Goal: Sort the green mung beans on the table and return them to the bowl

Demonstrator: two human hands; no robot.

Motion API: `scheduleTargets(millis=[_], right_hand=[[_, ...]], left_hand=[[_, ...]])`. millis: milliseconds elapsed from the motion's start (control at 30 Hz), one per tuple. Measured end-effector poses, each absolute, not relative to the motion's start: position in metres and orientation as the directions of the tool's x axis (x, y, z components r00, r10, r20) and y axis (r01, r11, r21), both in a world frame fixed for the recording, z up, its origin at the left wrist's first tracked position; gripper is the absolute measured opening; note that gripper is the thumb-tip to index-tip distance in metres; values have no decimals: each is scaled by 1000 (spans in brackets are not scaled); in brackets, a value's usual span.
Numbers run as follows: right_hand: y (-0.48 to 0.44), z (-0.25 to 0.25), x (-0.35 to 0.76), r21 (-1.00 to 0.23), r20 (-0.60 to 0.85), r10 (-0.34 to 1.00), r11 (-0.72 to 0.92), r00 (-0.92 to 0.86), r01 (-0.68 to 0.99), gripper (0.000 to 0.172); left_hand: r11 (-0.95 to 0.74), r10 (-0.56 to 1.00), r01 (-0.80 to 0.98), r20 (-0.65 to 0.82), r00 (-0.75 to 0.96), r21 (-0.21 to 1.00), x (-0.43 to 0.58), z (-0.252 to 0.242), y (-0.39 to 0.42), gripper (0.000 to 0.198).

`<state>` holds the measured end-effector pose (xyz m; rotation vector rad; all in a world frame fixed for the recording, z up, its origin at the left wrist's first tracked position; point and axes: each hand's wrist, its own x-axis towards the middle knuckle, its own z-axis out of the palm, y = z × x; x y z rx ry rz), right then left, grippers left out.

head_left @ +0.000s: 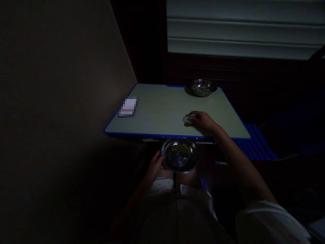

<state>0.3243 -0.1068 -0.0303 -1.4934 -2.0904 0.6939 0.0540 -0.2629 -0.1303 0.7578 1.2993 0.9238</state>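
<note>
My left hand (156, 165) grips the left rim of a shiny metal bowl (179, 166), which is over my lap just below the table's front edge. Small green grains (180, 149), perhaps beans, lie in the far part of that bowl. On the table, my right hand (201, 119) is closed on a small clear cup (187, 118), its fingers around the right side. A little heap of green grains (188, 124) lies on the tabletop right by the cup. Dim light hides the finer detail of both hands.
The pale table (152, 118) has a blue edge. A second metal bowl (203, 88) with pale, thin pieces in it stands at the back right. A blurred white item (128, 107) lies at the left edge. A blue slatted seat (254, 142) is at the right.
</note>
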Motion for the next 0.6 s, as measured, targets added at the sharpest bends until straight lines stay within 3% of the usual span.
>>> scheduleTargets(millis=[600], right_hand=[[-138, -29, 295, -639, 114, 880, 420, -461, 645, 36]], left_hand=[[308, 946, -307, -324, -1, 900, 71, -104, -245, 37]])
